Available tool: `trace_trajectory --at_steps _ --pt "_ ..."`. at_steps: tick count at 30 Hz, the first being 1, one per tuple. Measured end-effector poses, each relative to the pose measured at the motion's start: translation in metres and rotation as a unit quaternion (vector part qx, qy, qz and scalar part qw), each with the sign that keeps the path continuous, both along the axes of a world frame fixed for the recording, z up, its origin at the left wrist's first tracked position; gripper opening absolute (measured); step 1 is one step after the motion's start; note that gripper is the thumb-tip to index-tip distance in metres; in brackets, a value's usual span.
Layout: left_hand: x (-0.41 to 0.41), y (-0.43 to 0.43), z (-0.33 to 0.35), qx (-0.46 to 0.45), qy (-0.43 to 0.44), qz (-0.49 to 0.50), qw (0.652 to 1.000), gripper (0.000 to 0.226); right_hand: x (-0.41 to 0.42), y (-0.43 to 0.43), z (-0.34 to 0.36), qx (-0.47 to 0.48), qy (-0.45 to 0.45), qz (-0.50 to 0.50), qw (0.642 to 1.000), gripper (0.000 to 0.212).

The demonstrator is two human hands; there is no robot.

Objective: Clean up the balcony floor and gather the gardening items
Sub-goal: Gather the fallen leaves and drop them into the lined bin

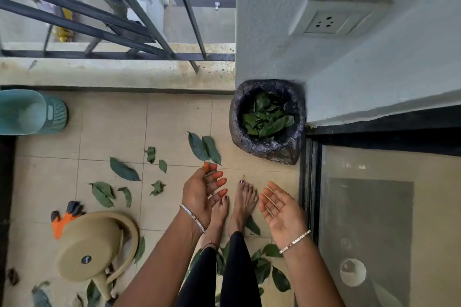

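Where the tiled floor (112, 127) reaches the left border of the view, a teal basket (32, 112) stands close to the raised kerb (112, 75) under the dark railing (99, 30). Lower down, an orange and black glove (64, 219) lies partly hidden behind a beige watering can (92, 247). Bare tiles stay open between the basket and the loose green leaves (123, 169), which are scattered over the middle of the floor and around the bare feet (243, 197). Above the feet, the left hand (202, 192) hovers with fingers (217, 176) loosely bent and grasping nothing. A bin lined with a black bag (269, 149) stands in the corner against the wall (274, 32), with leaves inside. The right hand (279, 209) is palm up, fingers released and empty, near the dark door track (309, 182) that closes the floor on the right.
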State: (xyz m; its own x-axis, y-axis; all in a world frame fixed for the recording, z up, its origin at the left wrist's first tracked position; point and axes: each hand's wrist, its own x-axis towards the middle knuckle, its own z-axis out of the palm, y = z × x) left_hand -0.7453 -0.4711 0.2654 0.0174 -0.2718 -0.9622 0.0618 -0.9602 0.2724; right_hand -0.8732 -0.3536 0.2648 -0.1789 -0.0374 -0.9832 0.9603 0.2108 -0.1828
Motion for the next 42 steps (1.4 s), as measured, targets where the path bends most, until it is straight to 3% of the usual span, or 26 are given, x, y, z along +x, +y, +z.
trace_trajectory --at_steps 5,13,22,33,42 --pt "0.025 -0.002 0.081 -0.062 0.002 -0.017 0.998 0.021 0.021 -0.022 0.087 -0.035 0.063 0.057 0.996 0.017" --pt "0.076 -0.031 0.251 -0.170 0.031 -0.009 0.985 0.021 0.052 -0.069 0.267 -0.181 0.139 0.130 0.965 0.021" --pt "0.146 -0.033 0.407 -0.269 0.113 0.093 0.952 0.019 0.112 -0.088 0.410 -0.271 0.159 0.222 0.923 0.021" --pt "0.205 0.006 0.490 -0.334 0.084 0.249 0.905 0.015 0.153 -0.112 0.502 -0.373 0.137 0.368 0.841 0.017" --pt "0.235 0.107 0.523 -0.330 0.045 0.399 0.854 0.014 0.207 -0.081 0.530 -0.392 0.056 0.497 0.772 0.018"
